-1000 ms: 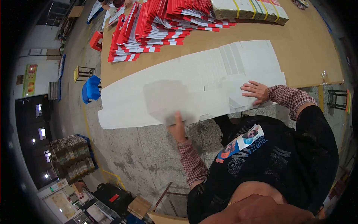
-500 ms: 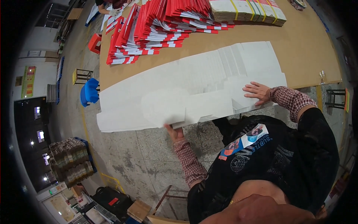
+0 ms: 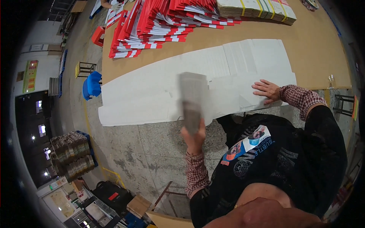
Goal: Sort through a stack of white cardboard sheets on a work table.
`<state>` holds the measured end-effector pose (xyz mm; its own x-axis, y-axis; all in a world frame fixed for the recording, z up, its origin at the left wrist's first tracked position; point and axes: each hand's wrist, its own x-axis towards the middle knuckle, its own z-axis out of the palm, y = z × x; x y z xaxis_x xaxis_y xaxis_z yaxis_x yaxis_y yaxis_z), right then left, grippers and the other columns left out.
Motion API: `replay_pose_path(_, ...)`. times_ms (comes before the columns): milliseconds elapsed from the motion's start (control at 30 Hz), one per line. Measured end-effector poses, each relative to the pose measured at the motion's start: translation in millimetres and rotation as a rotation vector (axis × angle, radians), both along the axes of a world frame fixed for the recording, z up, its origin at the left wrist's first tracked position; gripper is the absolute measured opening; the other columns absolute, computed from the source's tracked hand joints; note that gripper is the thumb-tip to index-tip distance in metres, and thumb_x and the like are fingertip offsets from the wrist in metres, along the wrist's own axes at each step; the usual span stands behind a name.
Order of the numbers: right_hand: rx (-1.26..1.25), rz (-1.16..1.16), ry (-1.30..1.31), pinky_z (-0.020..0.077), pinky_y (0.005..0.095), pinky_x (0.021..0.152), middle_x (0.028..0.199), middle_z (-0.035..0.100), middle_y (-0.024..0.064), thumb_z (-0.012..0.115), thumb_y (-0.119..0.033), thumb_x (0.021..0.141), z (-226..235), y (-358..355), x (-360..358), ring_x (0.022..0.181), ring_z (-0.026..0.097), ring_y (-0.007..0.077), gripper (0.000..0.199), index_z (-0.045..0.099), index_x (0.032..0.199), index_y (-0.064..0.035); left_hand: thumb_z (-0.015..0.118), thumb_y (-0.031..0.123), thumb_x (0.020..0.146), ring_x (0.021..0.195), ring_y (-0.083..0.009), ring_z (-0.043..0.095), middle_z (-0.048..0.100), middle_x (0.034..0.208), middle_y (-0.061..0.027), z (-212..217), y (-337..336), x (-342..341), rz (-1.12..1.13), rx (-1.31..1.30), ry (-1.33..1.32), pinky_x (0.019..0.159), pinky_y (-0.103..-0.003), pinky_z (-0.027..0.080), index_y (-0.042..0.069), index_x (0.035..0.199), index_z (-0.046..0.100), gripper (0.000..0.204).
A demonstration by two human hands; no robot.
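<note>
A flat grey piece (image 3: 192, 89), longer than it was wide, stood out from the person's left hand (image 3: 194, 141). Its long axis ran almost straight up the view, away from the body and across the near edge of the white sheets (image 3: 140, 95). The far end was pale and lay in line with the middle of the sheets; the near end was darker and sat at the hand. Blur hid its outline and exact kind, and I could not tell whether it touched the sheets or was just above them.

The left fingers were closed about the near end of the piece, the thumb showing along its right side, so most of its length reached beyond them.

The white sheets overlapped in a long band on the brown desk (image 3: 311, 57), the band's long axis slanting from lower left to upper right. Their near edge showed against the floor (image 3: 133, 152). The right hand (image 3: 268, 91) rested palm down on their right part, fingers spread and pointing left, with the sheet beneath them.

Farther back on the desk lay red-and-white folded pieces (image 3: 152, 28) in fanned stacks, beside a strapped bundle (image 3: 253, 10).
</note>
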<state>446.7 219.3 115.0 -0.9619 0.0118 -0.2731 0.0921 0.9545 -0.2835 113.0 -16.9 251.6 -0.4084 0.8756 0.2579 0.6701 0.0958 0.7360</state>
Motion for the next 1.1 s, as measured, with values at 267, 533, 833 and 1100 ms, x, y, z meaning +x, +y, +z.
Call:
replay_pose_path(267,0.027,0.008,-0.047,0.0056,0.0447,0.106,0.143,0.008,0.0109,0.059,-0.047,0.073,0.6,0.6,-4.7,0.132,0.007,0.0265,0.08,0.019,0.135,-0.0173,0.063,0.023,0.077,0.107,-0.0283,0.047,0.049,0.119,-0.0095,-43.4,-30.9,-58.2,0.128,-0.039,-1.142,0.091,-0.042,0.037,0.004,0.123,0.041,0.054)
replay_pose_path(533,0.011,-0.004,-0.034,0.0045,0.0448,0.106,0.143,0.007,0.0112,0.057,-0.046,0.074,-5.9,-0.5,2.4,0.132,0.006,0.0266,0.078,0.019,0.135,-0.0161,0.065,0.028,0.076,0.107,-0.0267,0.046,0.044,0.122,-0.0096,-179.5,-0.3,-55.1,0.591,0.467,-1.549,0.09,-0.042,0.039,0.005,0.127,0.034,0.063)
replay_pose_path(833,-0.038,0.002,0.04,0.0048,0.0452,0.106,0.143,0.007,0.0116,0.056,-0.046,0.075,-24.8,5.6,11.0,0.132,0.007,0.0272,0.077,0.019,0.135,-0.0153,0.062,0.006,0.077,0.103,-0.0235,0.047,0.046,0.118,-0.0127,-97.8,29.1,-13.5,0.546,0.309,-0.883,0.087,-0.035,0.04,-0.004,0.119,0.039,0.049)
replay_pose_path(1100,-0.015,0.002,0.046,0.0064,0.0454,0.106,0.142,0.01,0.012,0.058,-0.048,0.073,-26.3,4.6,18.7,0.131,0.008,0.0272,0.08,0.019,0.135,-0.0168,0.063,0.009,0.078,0.103,-0.0208,0.047,0.046,0.116,-0.006,-121.6,-14.2,-21.7,0.298,0.356,-1.259,0.087,-0.033,0.041,0.001,0.121,0.038,0.051)
